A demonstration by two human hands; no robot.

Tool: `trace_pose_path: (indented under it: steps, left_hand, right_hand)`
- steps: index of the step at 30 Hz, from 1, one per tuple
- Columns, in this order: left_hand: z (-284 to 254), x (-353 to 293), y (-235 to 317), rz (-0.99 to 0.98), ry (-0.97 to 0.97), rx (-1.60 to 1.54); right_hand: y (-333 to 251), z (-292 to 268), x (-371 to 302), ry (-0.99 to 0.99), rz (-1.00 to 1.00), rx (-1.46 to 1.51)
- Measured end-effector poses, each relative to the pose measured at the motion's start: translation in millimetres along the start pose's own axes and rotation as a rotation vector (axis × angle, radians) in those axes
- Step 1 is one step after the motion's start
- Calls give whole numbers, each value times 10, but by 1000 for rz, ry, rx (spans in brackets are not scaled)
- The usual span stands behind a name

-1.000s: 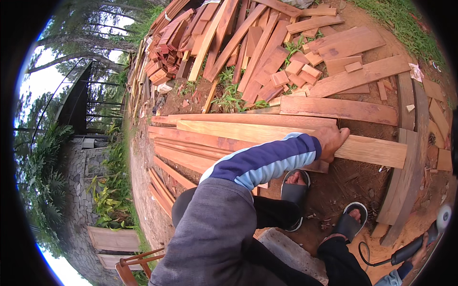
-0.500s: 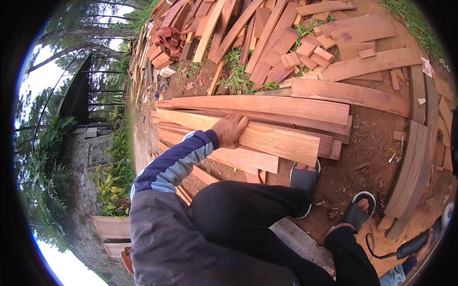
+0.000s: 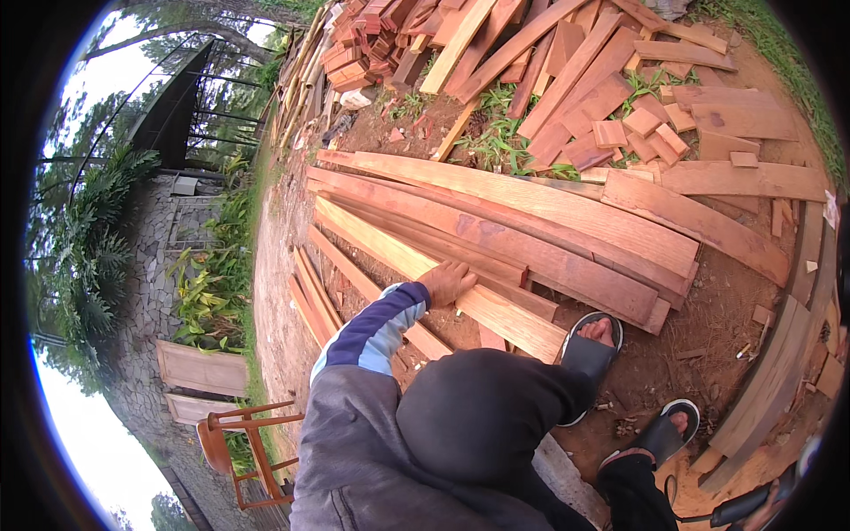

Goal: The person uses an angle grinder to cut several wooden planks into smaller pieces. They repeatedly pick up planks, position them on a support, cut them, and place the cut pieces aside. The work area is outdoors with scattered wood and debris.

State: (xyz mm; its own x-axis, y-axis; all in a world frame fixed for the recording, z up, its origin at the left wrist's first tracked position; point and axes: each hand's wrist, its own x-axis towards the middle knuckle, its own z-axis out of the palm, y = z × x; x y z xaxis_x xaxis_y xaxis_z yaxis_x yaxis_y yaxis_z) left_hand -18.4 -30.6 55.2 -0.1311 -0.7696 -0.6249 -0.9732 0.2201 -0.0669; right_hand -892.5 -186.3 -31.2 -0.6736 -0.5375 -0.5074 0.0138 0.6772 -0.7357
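My left hand (image 3: 448, 284) is closed over a pale wooden plank (image 3: 518, 322), its fingers wrapped across the upper edge. The plank runs from the far left toward my left foot, with its near end beside the sandal (image 3: 589, 354). Next to it lies a stack of long reddish planks (image 3: 567, 261). At the lower right, close to the rim, my right hand (image 3: 767, 510) grips a dark corded power tool that looks like an angle grinder (image 3: 739, 506). The picture's dark edge cuts off part of the tool and hand.
Short offcuts (image 3: 651, 124) and loose boards (image 3: 744, 181) lie beyond the stack. Weathered boards (image 3: 766, 372) are at the right, and a concrete block (image 3: 567, 482) lies below my legs. A wooden chair (image 3: 257, 447) is at the lower left, by a stone wall (image 3: 142, 310).
My left hand has shifted the pale plank off the reddish stack, toward my knee. The view has turned, bringing the chair in. My right hand and the tool sit lower in the picture.
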Motion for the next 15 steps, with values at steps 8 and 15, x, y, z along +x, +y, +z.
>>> trace_pose_path:
  steps: [8, 15]
  left_hand:
    - [360, -60, -77, -53, 77, 11]
    - [361, 62, 12, -160, 33, 139]
  right_hand:
    - [-64, 33, 23, 0, -14, -21]
    - [-43, -96, 16, 1, -17, -8]
